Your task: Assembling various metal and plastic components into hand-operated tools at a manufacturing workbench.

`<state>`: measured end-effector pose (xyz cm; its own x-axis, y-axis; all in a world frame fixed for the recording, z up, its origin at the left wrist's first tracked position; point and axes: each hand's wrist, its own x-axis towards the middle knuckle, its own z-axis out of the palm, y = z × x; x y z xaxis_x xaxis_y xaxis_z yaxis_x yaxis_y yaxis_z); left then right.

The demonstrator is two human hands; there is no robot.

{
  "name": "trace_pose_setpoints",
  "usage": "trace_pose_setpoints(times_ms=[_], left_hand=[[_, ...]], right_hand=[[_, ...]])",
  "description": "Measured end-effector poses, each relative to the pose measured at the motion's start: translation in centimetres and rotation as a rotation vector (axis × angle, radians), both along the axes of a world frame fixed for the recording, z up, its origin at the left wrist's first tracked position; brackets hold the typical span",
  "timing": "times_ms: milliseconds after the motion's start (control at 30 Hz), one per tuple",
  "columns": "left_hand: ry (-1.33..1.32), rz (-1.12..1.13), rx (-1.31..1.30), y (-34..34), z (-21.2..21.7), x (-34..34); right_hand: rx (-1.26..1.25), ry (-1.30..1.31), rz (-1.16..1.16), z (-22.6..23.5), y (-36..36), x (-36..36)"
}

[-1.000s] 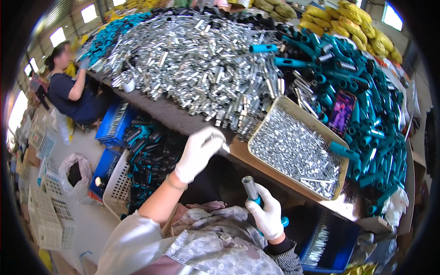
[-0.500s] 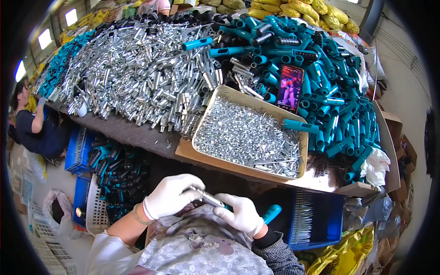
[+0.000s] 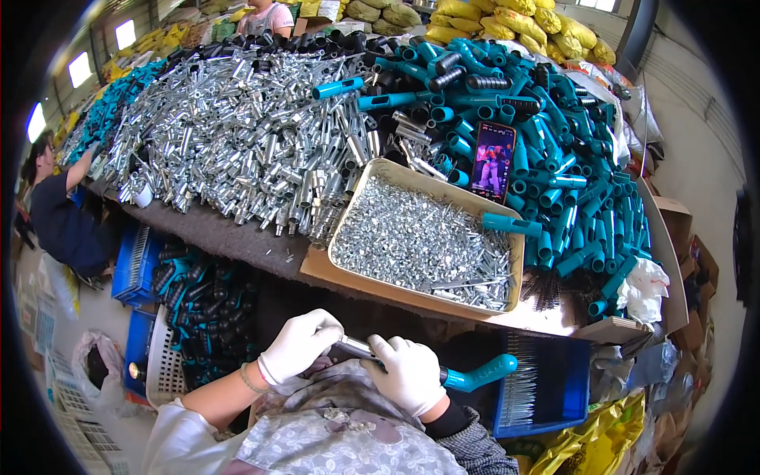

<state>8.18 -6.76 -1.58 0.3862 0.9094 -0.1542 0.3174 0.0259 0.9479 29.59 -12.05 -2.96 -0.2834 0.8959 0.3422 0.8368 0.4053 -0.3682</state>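
Over my lap, both white-gloved hands hold one tool, a silver metal tube (image 3: 356, 347) with a curved teal handle (image 3: 481, 374). My right hand (image 3: 408, 377) is wrapped round its middle, and the handle sticks out past the wrist to the right. With bent fingers, my left hand (image 3: 299, 347) grips the tube's left end, whose tip is hidden by the glove. Beyond my hands, a cream tray (image 3: 412, 302) of small metal pieces stands on the bench edge. A loose teal part (image 3: 511, 225) rests across the tray's right rim.
Piled metal fittings (image 3: 229, 134) cover the bench, with teal handles (image 3: 566, 174) at right. A lit phone (image 3: 492, 162) leans on them. A blue bin (image 3: 554, 388) of thin rods sits right; a white crate (image 3: 168, 360) and black-and-teal parts (image 3: 202, 305) left. Another person (image 3: 63, 214) works far left.
My right hand has turned and shifted slightly left, so more of the teal handle shows at its right. The left hand has drawn in slightly. The far-left person's arm has reached farther over the bench.
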Motion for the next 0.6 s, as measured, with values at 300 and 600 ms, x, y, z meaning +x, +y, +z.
trace_pose_setpoints(times_ms=[300, 600], left_hand=[[-0.076, 0.039, -0.355, 0.7, 1.5, 0.0], [0.097, -0.733, 0.889, 1.3, 4.7, 0.2]], right_hand=[[0.018, 0.046, 0.000, 0.1, 0.1, -0.1], [-1.123, 0.969, 0.538, -0.7, 0.9, 4.9]])
